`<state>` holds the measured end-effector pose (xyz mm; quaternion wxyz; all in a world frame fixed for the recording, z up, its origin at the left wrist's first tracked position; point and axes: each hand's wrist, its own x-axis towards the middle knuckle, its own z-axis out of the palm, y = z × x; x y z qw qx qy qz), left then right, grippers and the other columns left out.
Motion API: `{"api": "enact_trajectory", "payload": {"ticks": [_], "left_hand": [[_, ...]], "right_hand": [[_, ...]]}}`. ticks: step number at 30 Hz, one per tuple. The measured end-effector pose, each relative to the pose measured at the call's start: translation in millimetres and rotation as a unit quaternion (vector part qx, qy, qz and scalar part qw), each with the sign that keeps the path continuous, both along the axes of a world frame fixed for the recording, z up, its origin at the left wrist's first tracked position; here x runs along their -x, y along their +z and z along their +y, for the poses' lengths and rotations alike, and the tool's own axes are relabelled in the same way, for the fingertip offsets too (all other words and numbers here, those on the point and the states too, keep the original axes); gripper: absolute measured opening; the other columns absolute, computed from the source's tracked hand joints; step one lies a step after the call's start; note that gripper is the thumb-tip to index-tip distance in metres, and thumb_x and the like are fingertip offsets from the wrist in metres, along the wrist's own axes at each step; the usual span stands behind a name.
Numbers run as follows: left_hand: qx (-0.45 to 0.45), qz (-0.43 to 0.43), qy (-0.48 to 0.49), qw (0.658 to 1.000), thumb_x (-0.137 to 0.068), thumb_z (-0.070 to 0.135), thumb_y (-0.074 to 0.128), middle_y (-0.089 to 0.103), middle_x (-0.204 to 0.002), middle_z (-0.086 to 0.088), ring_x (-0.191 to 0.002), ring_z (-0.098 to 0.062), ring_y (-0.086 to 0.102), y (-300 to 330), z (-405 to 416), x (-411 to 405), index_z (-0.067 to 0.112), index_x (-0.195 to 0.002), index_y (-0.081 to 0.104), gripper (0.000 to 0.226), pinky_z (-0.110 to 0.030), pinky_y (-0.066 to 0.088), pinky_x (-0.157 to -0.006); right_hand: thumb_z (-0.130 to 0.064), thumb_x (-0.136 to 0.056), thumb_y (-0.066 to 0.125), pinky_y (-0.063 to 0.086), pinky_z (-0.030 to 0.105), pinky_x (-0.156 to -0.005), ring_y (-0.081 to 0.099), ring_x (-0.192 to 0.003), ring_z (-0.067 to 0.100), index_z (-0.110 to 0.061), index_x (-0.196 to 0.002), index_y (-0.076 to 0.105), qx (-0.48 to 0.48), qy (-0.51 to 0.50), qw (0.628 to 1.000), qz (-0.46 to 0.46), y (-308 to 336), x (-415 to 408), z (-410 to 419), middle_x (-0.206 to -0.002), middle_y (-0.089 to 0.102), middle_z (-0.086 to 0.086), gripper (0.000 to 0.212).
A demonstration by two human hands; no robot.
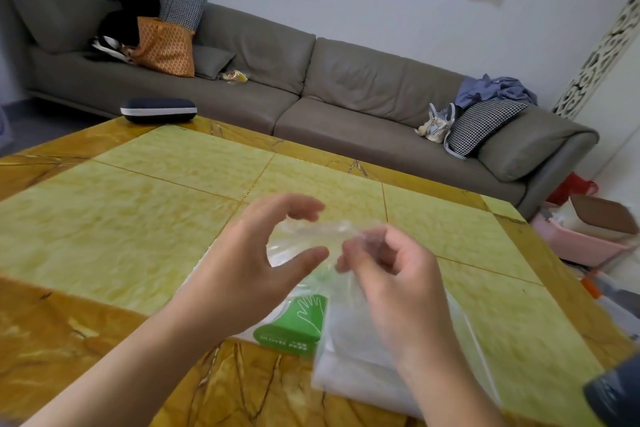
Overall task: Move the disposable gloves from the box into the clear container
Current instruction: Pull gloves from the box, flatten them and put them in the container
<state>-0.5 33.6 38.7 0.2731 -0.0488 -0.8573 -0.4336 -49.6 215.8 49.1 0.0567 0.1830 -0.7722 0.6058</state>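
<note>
Two hands up above the yellow table, both a little blurred. Right hand: fingers curled inward, pinching a bunch of thin clear gloves at the fingertips. Left hand: fingers and thumb bent into a wide C with a gap between them, plainly gripping nothing, seemingly only cupping the far end of the film. Green box flat on the table just beneath the hands, partly hidden by the left palm. Right beside it, under the right wrist, a flat translucent clear container; impossible to tell whether open or closed.

Likely to go wrong in several ways:

- Held by one light pinch only, so could slide free and drift onto the table short of the container.
- Thin film, probably clingy: may stick to the fingers on release, or drag further gloves out of the box in a trailing string.
- Light box, not held down: may lift or skid if the bunch catches in its opening.
- No visible mouth on the container: may need the free left hand to open or steady it first, otherwise risks piling the gloves on top instead of inside.
</note>
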Motion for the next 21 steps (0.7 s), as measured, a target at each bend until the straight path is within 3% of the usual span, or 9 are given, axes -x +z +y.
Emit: {"api": "enact_trajectory", "payload": {"ticks": [2, 4, 8, 10, 12, 14, 16, 18, 21], "left_hand": [[-0.035, -0.086, 0.004, 0.996, -0.078, 0.06, 0.076, 0.048, -0.138, 0.036, -0.128, 0.019, 0.041, 2.0, -1.1, -1.9, 0.05, -0.145, 0.04, 0.076, -0.018, 0.037, -0.103], [-0.119, -0.201, -0.03, 0.972, -0.071, 0.069, 0.077, 0.053, -0.137, 0.034, -0.123, 0.016, 0.048, 7.1, -4.9, -2.4, 0.047, -0.15, 0.036, 0.092, -0.026, 0.04, -0.107], [-0.385, -0.291, -0.147, 0.863, -0.083, 0.043, 0.073, 0.077, -0.116, 0.004, -0.109, -0.01, 0.072, 14.8, 1.9, -1.7, 0.017, -0.125, 0.062, 0.051, -0.028, 0.052, -0.095], [-0.43, -0.271, -0.16, 0.846, -0.085, 0.025, 0.072, 0.078, -0.106, -0.01, -0.096, -0.02, 0.076, 13.6, 5.1, -0.1, 0.002, -0.111, 0.07, 0.034, -0.029, 0.059, -0.082], [-0.44, -0.257, -0.153, 0.847, -0.084, 0.02, 0.076, 0.073, -0.089, -0.014, -0.075, -0.022, 0.071, 12.2, 6.9, 1.3, -0.004, -0.101, 0.074, 0.029, -0.025, 0.059, -0.068], [-0.418, -0.245, -0.131, 0.865, -0.083, 0.022, 0.077, 0.069, -0.083, -0.015, -0.07, -0.022, 0.066, 9.7, 8.6, 4.0, -0.004, -0.098, 0.073, 0.03, -0.028, 0.057, -0.067], [-0.417, -0.236, -0.113, 0.871, -0.085, 0.029, 0.078, 0.074, -0.098, -0.017, -0.083, -0.025, 0.071, 7.0, 11.2, 7.1, 0.0, -0.101, 0.074, 0.033, -0.035, 0.059, -0.076], [-0.407, -0.253, -0.149, 0.865, -0.086, 0.052, 0.075, 0.074, -0.114, -0.014, -0.099, -0.029, 0.073, 7.9, 13.9, 7.8, 0.006, -0.11, 0.075, 0.052, -0.042, 0.059, -0.082], [-0.271, -0.313, -0.214, 0.885, -0.069, 0.079, 0.07, 0.075, -0.119, -0.006, -0.108, -0.028, 0.073, 11.8, 16.7, 3.2, 0.014, -0.118, 0.073, 0.082, -0.045, 0.057, -0.093]], "right_hand": [[-0.013, -0.099, 0.07, 0.05, 0.023, -0.063, 0.065, -0.062, 0.019, -0.008, -0.093, 0.067, 0.078, 0.033, 0.995, -0.05, 8.4, 1.9, 8.2, -0.072, 0.072, 0.01, 0.009], [-0.005, -0.096, 0.07, 0.051, 0.029, -0.057, 0.06, -0.059, 0.024, -0.005, -0.092, 0.067, 0.141, 0.057, 0.983, -0.098, 12.6, 3.6, 16.9, -0.071, 0.067, 0.014, 0.005], [-0.004, -0.087, 0.071, 0.041, 0.029, -0.042, 0.052, -0.054, 0.022, -0.01, -0.09, 0.071, 0.193, 0.097, 0.96, -0.179, 16.2, 7.3, 29.6, -0.074, 0.064, 0.015, 0.007], [-0.006, -0.087, 0.073, 0.035, 0.026, -0.04, 0.048, -0.051, 0.018, -0.012, -0.09, 0.071, 0.18, 0.1, 0.959, -0.195, 16.9, 7.5, 33.2, -0.074, 0.064, 0.013, 0.008], [-0.006, -0.088, 0.075, 0.032, 0.024, -0.039, 0.045, -0.05, 0.015, -0.012, -0.088, 0.068, 0.159, 0.079, 0.962, -0.205, 16.0, 9.2, 37.7, -0.071, 0.063, 0.008, 0.009], [-0.004, -0.088, 0.075, 0.032, 0.024, -0.039, 0.043, -0.051, 0.015, -0.011, -0.084, 0.065, 0.143, 0.066, 0.965, -0.212, 14.1, 11.6, 42.0, -0.069, 0.061, 0.005, 0.012], [-0.003, -0.088, 0.075, 0.031, 0.024, -0.04, 0.042, -0.049, 0.016, -0.009, -0.084, 0.064, 0.129, 0.063, 0.967, -0.211, 13.5, 12.9, 45.6, -0.07, 0.062, 0.007, 0.013], [-0.002, -0.09, 0.075, 0.03, 0.025, -0.041, 0.041, -0.046, 0.016, -0.006, -0.086, 0.063, 0.116, 0.058, 0.969, -0.209, 12.3, 13.7, 49.0, -0.071, 0.064, 0.011, 0.013], [-0.002, -0.091, 0.074, 0.032, 0.027, -0.043, 0.042, -0.043, 0.017, -0.002, -0.088, 0.062, 0.097, 0.05, 0.974, -0.199, 8.1, 14.3, 53.5, -0.07, 0.065, 0.012, 0.013]]}}
